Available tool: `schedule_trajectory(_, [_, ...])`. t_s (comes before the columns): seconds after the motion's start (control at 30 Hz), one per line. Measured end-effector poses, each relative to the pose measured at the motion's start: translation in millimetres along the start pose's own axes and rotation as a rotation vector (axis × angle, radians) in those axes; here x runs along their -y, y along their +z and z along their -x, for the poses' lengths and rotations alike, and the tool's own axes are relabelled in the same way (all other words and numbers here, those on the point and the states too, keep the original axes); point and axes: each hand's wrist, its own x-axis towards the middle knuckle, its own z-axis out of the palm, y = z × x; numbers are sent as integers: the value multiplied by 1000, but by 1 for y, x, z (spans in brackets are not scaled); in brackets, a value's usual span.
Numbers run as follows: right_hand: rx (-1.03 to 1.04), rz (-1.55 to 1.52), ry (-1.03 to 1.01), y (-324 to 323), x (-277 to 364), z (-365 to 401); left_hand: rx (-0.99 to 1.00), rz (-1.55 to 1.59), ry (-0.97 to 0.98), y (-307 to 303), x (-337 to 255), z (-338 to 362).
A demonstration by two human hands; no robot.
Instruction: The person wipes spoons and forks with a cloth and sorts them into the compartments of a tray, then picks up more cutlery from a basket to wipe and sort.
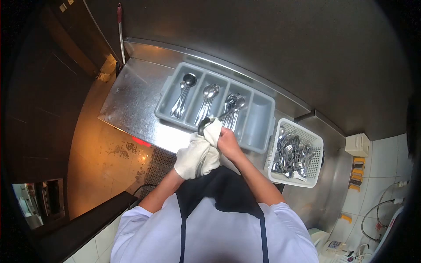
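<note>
The cloth (197,157) is white, soft and matt, bunched round a polished metal spoon (203,126). The tray (262,120) is smooth grey plastic with a dull finish. The basket (317,144) is white plastic mesh, holding shiny metal cutlery (291,153). The counter (131,96) is brushed steel, streaked with glare. The floor (101,151) gleams, possibly wet tile in this dim light.

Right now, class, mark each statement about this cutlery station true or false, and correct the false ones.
1. The grey tray has four compartments. True.
2. Its rightmost compartment is packed with forks. False: that compartment looks empty; the other three hold spoons.
3. The right hand grips a white cloth wrapped around a spoon. True.
4. The white basket stands left of the tray. False: it stands to the tray's right, holding a heap of cutlery.
</note>
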Motion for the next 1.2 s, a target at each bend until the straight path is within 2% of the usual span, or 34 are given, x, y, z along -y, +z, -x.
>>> schedule_trajectory(0.03, [-14,-8,22,2,-2,-1,-93,-70,27,4,-2,2])
schedule_trajectory(0.1, [-91,-126,51,-2,-13,-12,59,-204,157,-40,21,-14])
schedule_trajectory(0.17, [-172,-204,65,-8,-12,-19,23,-393,274,-44,19,-15])
schedule_trajectory(0.23, [-252,-237,58,-14,-5,-21,-149,-628,385,-36,14,-10])
schedule_trajectory(0.27, [-216,-402,75,-9,16,-14,-213,-746,434,-29,9,-6])
schedule_trajectory(0.3, [-194,-390,94,-8,14,-13,-285,-862,478,-21,3,-2])
schedule_trajectory(0.37, [-148,-365,130,-9,8,-13,-246,-1531,807,-27,-2,4])
schedule_trajectory(0.4, [-133,-301,126,-17,7,-18,-288,-1713,710,-24,-2,7])
schedule_trajectory(0.47, [-330,-297,68,-18,10,-31,-367,-2064,476,-15,2,19])
schedule_trajectory(0.5, [-432,-295,38,-18,11,-34,-339,-2000,597,-14,5,19])
schedule_trajectory(0.53, [-437,-307,-52,-16,6,-35,-310,-1931,719,-13,7,18])
schedule_trajectory(0.57, [-407,-410,23,-9,17,-29,-282,-1857,840,-12,9,17])
schedule_trajectory(0.6, [-373,-510,99,1,30,-19,-265,-1954,829,-20,11,11])
schedule_trajectory(0.67, [-324,-289,138,27,1,-3,-272,-1875,890,-16,6,12])
schedule_trajectory(0.7, [-306,29,96,37,-34,0,-270,-1838,919,-14,1,13])
schedule_trajectory(0.8, [66,-411,266,20,-36,11,-151,-1962,758,-3,-15,17])
schedule_trajectory(0.87, [-18,-515,375,1,-36,1,-243,-2127,475,-26,1,-6])
schedule_trajectory(0.9, [-60,-566,431,-9,-36,-6,-215,-1317,313,-33,10,-7])
schedule_trajectory(0.93, [-32,-657,408,-21,-39,-13,-281,-480,277,-23,7,-3])
schedule_trajectory(0.97, [-2,-748,379,-33,-39,-21,-298,-301,267,-23,12,-8])
schedule_trajectory(1.03, [58,-742,316,-38,-37,-23,-324,52,239,-28,24,-18])
schedule_trajectory(1.13, [127,-368,277,-24,-7,-4,294,33,41,-23,-2,-1])
schedule_trajectory(1.17, [37,-102,65,-7,-16,-6,117,-37,61,-11,-4,1])
schedule_trajectory(1.2, [34,-113,42,0,-22,-5,-63,-107,82,4,-4,1])
